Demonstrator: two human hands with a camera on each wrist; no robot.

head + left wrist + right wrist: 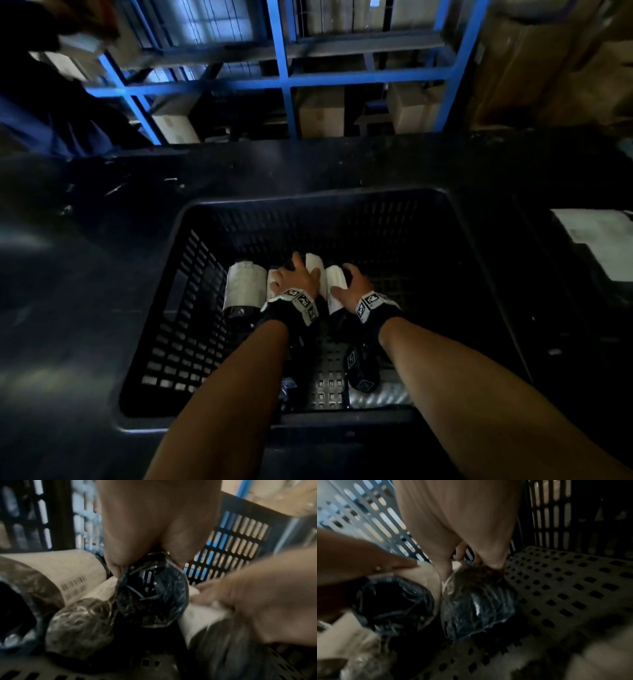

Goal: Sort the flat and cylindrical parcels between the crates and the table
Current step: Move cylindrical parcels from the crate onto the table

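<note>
Head view: both hands are down inside the black slatted crate (154,342), each on its own cylindrical parcel. Three rolls lie side by side near the crate's middle, long axes running away from the person, toward the far wall.

Left hand (296,279) sits on top of the middle roll (315,267), fingers curled over its far end. Left wrist view shows the fingers (116,561) wrapped round the black-film end cap (150,595), so the grip is closed on that roll. The leftmost roll (245,289), paper label with barcode, is untouched, just beside it.

Right hand (354,284) covers the rightmost roll (335,284). Right wrist view shows thumb and fingers (443,569) straddling its film-wrapped end (477,601), clamped around it.

Key relation: each roll lies directly under its own hand, axis in line with the forearm, so grips are overhand, across the width. The two held rolls touch or nearly touch each other; cannot tell which. Likely a straight vertical lift clears both; crate walls are well apart from them.

A flat white parcel (596,240) lies to the right, outside this crate.
</note>
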